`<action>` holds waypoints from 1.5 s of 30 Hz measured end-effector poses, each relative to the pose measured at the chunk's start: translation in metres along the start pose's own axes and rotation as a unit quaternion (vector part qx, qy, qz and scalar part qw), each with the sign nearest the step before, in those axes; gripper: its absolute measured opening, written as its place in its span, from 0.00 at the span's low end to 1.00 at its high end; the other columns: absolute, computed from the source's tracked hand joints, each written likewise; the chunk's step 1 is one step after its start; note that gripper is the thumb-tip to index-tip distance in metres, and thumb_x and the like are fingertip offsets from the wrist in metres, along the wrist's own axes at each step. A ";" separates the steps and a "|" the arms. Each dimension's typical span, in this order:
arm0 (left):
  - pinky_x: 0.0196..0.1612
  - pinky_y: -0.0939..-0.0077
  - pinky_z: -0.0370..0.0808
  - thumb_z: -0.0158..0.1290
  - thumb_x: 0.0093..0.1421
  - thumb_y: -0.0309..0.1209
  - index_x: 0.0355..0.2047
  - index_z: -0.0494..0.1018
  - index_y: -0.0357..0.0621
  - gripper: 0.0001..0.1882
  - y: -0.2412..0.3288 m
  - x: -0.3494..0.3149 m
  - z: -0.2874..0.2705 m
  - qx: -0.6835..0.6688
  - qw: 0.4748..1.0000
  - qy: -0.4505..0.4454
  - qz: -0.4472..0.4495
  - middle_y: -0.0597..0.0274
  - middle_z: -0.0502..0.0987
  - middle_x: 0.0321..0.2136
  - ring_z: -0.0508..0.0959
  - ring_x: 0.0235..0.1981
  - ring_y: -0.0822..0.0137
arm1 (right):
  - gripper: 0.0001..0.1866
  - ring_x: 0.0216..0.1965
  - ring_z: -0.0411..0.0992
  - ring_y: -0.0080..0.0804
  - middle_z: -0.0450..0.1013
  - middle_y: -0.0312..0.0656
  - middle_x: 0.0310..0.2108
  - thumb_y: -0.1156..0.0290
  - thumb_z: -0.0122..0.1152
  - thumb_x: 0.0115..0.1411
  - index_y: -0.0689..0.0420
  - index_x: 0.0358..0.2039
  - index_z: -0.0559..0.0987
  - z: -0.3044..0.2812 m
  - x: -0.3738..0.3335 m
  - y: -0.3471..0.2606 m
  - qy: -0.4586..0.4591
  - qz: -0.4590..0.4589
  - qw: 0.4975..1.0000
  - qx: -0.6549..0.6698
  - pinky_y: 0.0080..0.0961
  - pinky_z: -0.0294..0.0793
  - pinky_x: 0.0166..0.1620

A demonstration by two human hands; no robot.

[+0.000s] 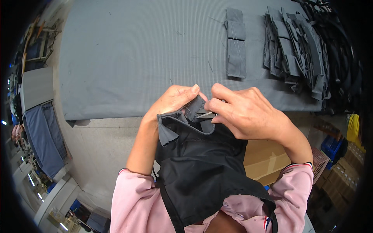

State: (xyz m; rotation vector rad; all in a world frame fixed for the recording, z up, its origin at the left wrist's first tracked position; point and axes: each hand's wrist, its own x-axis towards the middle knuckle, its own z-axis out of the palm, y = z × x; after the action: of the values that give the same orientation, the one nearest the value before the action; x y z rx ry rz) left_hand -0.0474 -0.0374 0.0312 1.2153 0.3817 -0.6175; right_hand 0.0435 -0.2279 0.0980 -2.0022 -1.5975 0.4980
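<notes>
My left hand [175, 100] pinches the grey edge of a black and grey fabric piece [202, 167] that hangs down toward my lap. My right hand [243, 112] is closed on a small thread snipper [205, 115], its metal blades lying against the grey edge right beside my left fingers. Both hands hover over the near edge of a table covered in grey cloth [136, 58]. Pink sleeves cover both forearms below.
A folded grey strip piece [236, 42] lies on the table at the back. A row of stacked grey fabric pieces [297, 50] sits to its right, with black garments [342, 58] piled at the far right. A cardboard box [266, 159] stands under the table.
</notes>
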 end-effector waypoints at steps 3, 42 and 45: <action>0.23 0.85 0.64 0.46 0.62 0.50 0.32 0.78 0.42 0.23 -0.001 0.001 0.001 0.004 1.000 -0.008 0.004 0.70 0.74 0.21 0.68 0.21 0.81 | 0.10 0.21 0.71 0.37 0.65 0.43 0.33 0.80 0.58 0.42 0.60 0.25 0.66 -0.002 0.004 0.002 -0.022 -0.050 0.998 -0.018 0.33 0.66 0.18; 0.20 0.87 0.62 0.46 0.62 0.52 0.32 0.78 0.43 0.24 -0.005 0.000 -0.006 -0.002 1.000 0.009 -0.008 0.71 0.74 0.21 0.67 0.18 0.82 | 0.15 0.20 0.68 0.35 0.65 0.38 0.27 0.76 0.67 0.42 0.57 0.33 0.75 0.020 -0.008 0.001 0.098 0.040 0.989 0.099 0.27 0.66 0.22; 0.20 0.87 0.62 0.47 0.62 0.51 0.31 0.78 0.44 0.23 -0.003 -0.002 -0.002 -0.006 1.000 0.009 -0.016 0.72 0.74 0.20 0.67 0.18 0.82 | 0.14 0.23 0.71 0.38 0.65 0.41 0.32 0.79 0.61 0.42 0.59 0.32 0.71 0.011 -0.005 0.001 0.044 -0.008 0.999 0.022 0.32 0.68 0.22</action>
State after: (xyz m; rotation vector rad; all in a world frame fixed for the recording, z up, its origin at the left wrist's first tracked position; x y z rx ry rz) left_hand -0.0502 -0.0353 0.0296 1.2065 0.4193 -0.6308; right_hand 0.0371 -0.2315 0.0887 -1.9509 -1.5348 0.4282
